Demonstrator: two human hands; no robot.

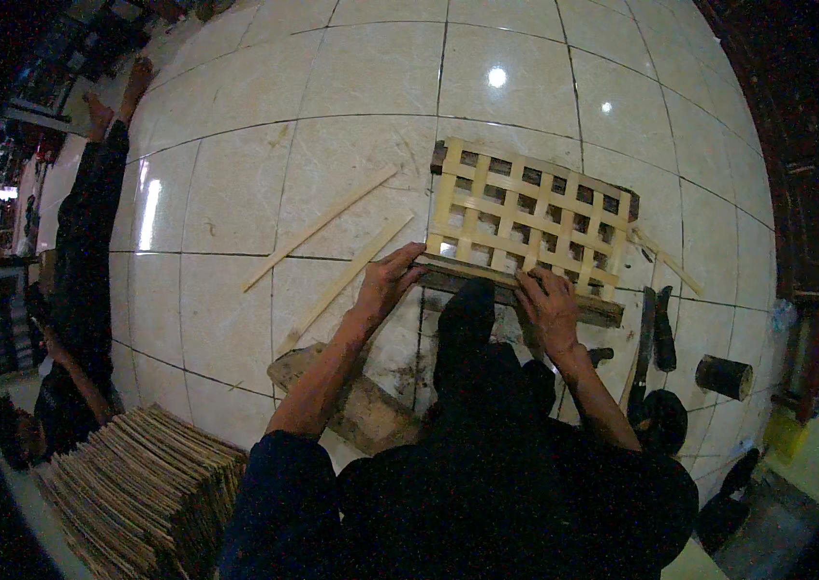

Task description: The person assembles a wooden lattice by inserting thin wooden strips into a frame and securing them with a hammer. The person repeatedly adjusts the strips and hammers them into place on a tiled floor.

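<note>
Floor: glossy cream marble-look tiled floor (332,87) with dark grout lines, reflecting ceiling lights; dark room edges around it.
Person nearby: lying along the floor at far left, dark clothes (81,261).
Stack: pile of thin bamboo strips (144,488), lower left.
Lattice: pale woven bamboo-strip lattice panel (530,215) resting on dark wooden bars, centre floor.
Loose strips: two long pale bamboo slats (332,256) left of the lattice.
Left hand (387,280): fingers curled on the lattice's near edge.
Right hand (550,307): fingers spread, pressing that edge.

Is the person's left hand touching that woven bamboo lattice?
Touching. The head view shows the left hand with fingertips pressed on the near edge of the bamboo lattice.
</note>
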